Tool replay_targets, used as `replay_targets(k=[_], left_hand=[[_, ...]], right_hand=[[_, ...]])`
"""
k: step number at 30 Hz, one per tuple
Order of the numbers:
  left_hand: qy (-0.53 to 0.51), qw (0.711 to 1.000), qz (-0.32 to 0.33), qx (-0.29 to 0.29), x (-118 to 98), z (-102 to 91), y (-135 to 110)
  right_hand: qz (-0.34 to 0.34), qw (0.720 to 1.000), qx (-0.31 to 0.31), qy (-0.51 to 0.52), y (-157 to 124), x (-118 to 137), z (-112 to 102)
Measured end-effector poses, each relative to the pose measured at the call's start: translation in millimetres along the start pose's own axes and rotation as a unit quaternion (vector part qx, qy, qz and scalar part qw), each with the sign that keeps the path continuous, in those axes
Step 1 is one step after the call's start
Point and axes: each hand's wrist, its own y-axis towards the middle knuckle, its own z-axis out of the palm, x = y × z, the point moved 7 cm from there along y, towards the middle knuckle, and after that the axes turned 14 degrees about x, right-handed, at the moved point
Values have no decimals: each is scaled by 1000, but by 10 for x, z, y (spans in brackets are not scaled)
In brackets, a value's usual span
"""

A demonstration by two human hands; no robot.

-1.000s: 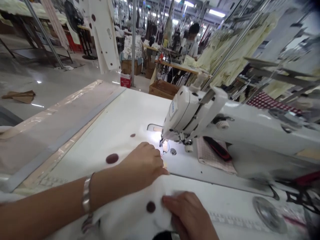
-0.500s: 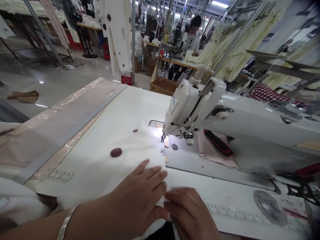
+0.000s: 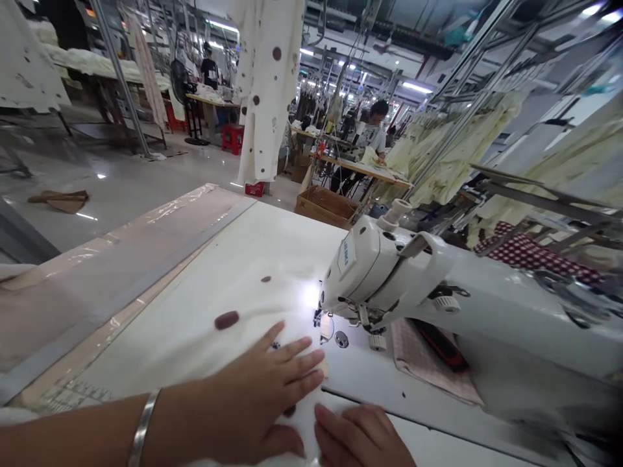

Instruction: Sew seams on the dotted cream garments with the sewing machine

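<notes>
White fabric with brown dots (image 3: 253,318) lies across the sewing machine table, its right edge running under the presser foot (image 3: 317,318). My left hand (image 3: 257,389) rests flat on this fabric in front of the needle area, fingers spread. To its right, my right hand (image 3: 363,438) is closed at the near fabric edge, fingertips pressed together there; the lower part of the hand is cut off by the frame. The white sewing machine (image 3: 379,272) stands just beyond both hands, its lamp lighting the cloth beside the needle.
A folded pink checked cloth (image 3: 409,363) and a black-and-red tool (image 3: 442,347) lie under the machine arm. A cardboard box (image 3: 326,206) stands behind the table. Dotted fabric (image 3: 270,97) hangs beyond it. A co-worker (image 3: 374,136) sits at another table.
The view has tilted upward. The dotted fabric has slid away from me past the presser foot. My left hand lies flatter, while my right hand stays near the fabric edge.
</notes>
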Motion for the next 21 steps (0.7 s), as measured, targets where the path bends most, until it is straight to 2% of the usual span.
replay_targets(k=[4, 9, 16, 21], left_hand=[[45, 998, 19, -40, 67, 17, 14], [94, 985, 75, -123, 3, 23, -44], [88, 988, 84, -90, 175, -129, 67], [85, 983, 109, -119, 387, -225, 167]], right_hand=[[-11, 998, 67, 6, 124, -54, 15], [-36, 998, 45, -10, 130, -84, 26], [-37, 999, 40, 5, 279, -227, 67], [-17, 997, 63, 28, 392, -393, 106]])
